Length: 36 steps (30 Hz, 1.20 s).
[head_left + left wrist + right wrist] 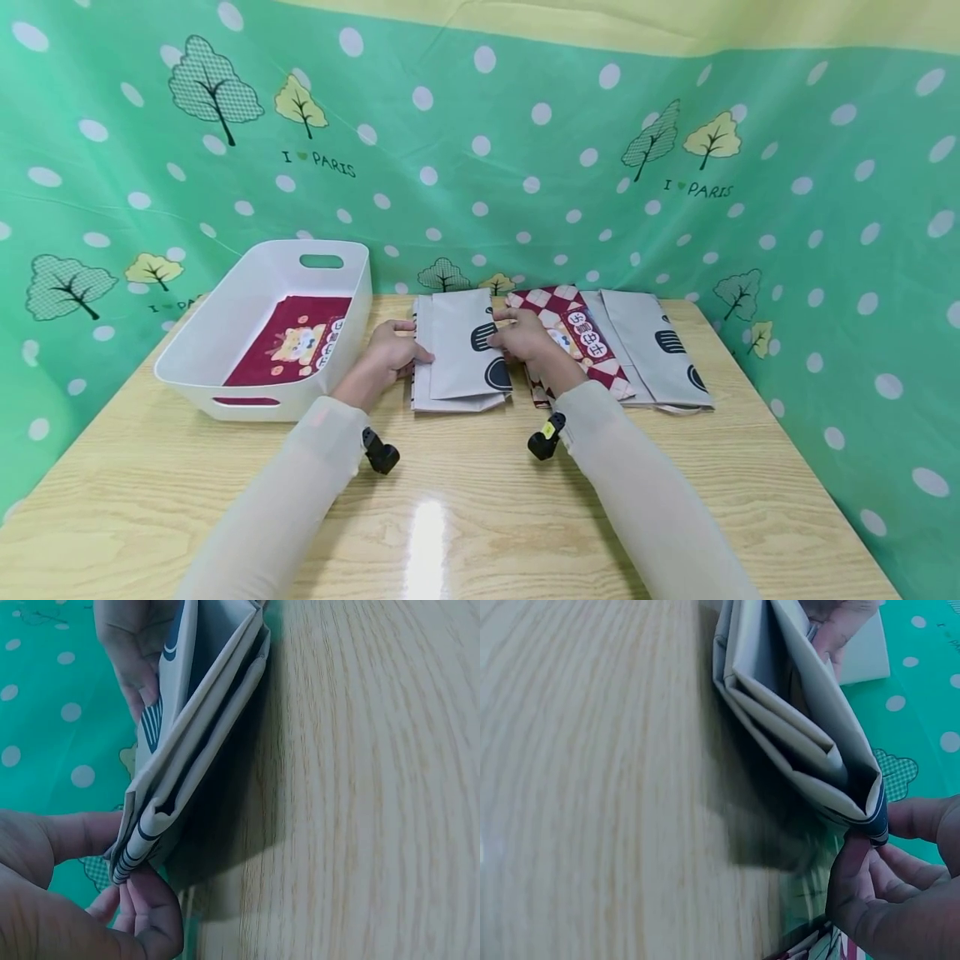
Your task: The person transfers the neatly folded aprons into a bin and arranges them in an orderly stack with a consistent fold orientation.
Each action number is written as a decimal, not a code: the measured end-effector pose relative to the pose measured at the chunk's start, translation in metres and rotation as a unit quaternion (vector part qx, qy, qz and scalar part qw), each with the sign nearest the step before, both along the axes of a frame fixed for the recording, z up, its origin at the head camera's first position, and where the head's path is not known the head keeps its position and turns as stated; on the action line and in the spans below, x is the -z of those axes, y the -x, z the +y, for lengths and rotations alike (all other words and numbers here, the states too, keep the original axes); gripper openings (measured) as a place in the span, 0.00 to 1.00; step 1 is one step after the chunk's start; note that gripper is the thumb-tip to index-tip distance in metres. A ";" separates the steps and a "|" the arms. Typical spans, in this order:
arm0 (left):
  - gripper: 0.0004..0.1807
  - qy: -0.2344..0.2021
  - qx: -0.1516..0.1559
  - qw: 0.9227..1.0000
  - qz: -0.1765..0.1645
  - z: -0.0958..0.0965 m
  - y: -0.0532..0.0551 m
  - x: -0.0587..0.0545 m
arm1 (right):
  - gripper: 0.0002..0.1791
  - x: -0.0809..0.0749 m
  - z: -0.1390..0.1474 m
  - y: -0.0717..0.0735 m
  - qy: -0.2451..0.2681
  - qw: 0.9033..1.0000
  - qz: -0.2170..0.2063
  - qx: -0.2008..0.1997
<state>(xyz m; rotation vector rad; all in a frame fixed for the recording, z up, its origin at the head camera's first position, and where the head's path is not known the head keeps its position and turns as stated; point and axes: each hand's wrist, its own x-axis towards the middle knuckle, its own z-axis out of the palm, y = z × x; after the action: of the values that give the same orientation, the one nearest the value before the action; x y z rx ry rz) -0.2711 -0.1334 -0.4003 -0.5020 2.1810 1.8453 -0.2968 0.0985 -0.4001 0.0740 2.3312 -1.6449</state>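
Note:
A folded grey cloth (459, 350) printed with dark kitchen utensils stands between both hands over the wooden table. My left hand (392, 350) pinches its left edge between thumb and fingers; in the left wrist view, that hand (82, 885) has the layered folds bunched at the corner. On the opposite edge, my right hand (523, 336) pinches the cloth the same way, and the right wrist view shows the fingertips of this hand (892, 877) at the corner. Seen from below, the folded layers gape a little, with a shadow on the table beneath them.
To the left stands a white plastic basket (176, 367) holding folded dark-red cloth (262, 358) with a cartoon animal print. At the right lie a red-and-white checked folded cloth (551, 304) and another folded grey cloth (652, 350), partly overlapping. A green dotted curtain (480, 192) hangs behind the table (480, 517).

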 end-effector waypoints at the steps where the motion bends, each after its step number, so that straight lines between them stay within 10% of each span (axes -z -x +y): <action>1: 0.44 0.001 -0.001 1.000 0.000 0.000 0.000 0.000 | 0.28 0.000 0.000 -0.001 0.000 1.000 0.001 0.000; 36: 0.37 0.017 0.011 0.995 0.098 -0.002 -0.001 -0.027 | 0.28 -0.026 0.011 -0.001 -0.001 0.993 0.117 -0.007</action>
<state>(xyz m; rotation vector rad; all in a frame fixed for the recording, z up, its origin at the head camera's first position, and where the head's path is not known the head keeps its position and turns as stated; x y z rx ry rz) -0.2705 -0.1356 -0.3733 -0.3131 2.3355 1.9204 -0.2954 0.1096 -0.3737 -0.1414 2.4964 -1.7268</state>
